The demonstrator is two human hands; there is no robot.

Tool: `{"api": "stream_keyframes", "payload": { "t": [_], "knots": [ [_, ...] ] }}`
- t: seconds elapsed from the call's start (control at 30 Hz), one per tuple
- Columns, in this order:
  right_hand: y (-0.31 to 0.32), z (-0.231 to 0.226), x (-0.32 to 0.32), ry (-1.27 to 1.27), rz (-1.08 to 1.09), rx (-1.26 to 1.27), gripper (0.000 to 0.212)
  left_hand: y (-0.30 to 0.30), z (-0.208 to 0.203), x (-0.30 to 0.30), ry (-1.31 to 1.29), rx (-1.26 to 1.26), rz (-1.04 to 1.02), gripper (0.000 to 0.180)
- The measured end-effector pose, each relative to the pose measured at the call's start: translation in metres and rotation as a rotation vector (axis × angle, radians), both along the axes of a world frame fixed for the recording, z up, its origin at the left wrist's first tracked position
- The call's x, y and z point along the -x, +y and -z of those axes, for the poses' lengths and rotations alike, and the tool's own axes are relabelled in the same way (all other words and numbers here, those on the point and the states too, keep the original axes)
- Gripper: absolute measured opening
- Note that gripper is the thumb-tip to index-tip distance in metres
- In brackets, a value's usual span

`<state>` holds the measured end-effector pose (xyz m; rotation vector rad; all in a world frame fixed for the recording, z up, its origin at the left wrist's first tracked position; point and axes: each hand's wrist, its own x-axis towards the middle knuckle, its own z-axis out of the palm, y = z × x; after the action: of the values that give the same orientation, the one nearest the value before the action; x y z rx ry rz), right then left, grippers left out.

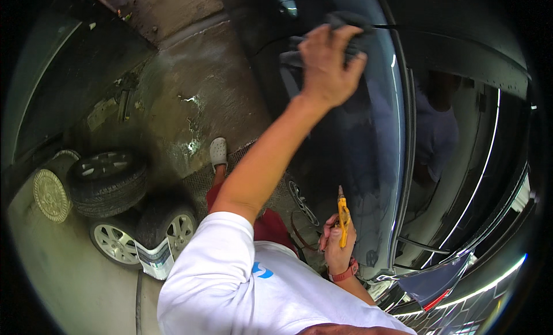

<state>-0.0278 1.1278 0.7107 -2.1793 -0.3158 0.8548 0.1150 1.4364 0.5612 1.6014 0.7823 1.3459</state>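
My left hand [329, 67] is stretched far forward, its fingers curled over a dark grey cloth [349, 21] pressed against the side of a dark, glossy car [368, 156]. The cloth bunches out past the fingertips, and the hand is slightly blurred. Close to my body, my right hand [339, 243], with a red watch at the wrist, grips a yellow blow gun [344, 220]. Its narrow nozzle points forward, beside the car's door panel and apart from it. A thin hose [299, 234] hangs near that hand; where it joins is hidden.
Several tyres on alloy wheels [109, 185] lie piled at the left, with a round patterned disc [52, 195] and a printed sheet [155, 260] against them. The concrete floor [201, 99] looks wet. My foot in a pale clog [219, 151] stands beside a mesh mat [199, 188].
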Motion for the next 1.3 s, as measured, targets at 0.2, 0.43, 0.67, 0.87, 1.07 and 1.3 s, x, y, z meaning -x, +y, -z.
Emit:
{"api": "stream_keyframes", "payload": {
  "t": [0.2, 0.43, 0.67, 0.87, 1.07, 1.3],
  "knots": [
    [0.026, 0.004, -0.013, 0.004, 0.028, -0.011, 0.065, -0.016, 0.033, -0.001, 0.103, 0.017, -0.047, 0.049],
    [0.017, 0.031, -0.017, 0.099, 0.081, 0.112, 0.069, -0.003, 0.220, -0.002, 0.124, 0.419, -0.103, 0.051],
    [0.002, 0.095, -0.043, 0.226, -0.109, 0.341, 0.070, 0.008, 0.387, -0.024, 0.188, 1.016, 0.050, 0.074],
    [-0.019, 0.125, -0.051, 0.260, -0.072, 0.492, 0.066, -0.048, 0.466, -0.013, -0.082, 1.425, 0.131, 0.079],
    [-0.047, 0.145, -0.056, 0.286, -0.085, 0.542, 0.066, -0.233, 0.511, 0.015, -0.167, 1.903, 0.207, 0.098],
    [-0.096, 0.154, -0.044, 0.237, -0.092, 0.506, 0.068, -0.442, 0.453, 0.053, 0.108, 2.295, 0.356, 0.108]
  ]
}}
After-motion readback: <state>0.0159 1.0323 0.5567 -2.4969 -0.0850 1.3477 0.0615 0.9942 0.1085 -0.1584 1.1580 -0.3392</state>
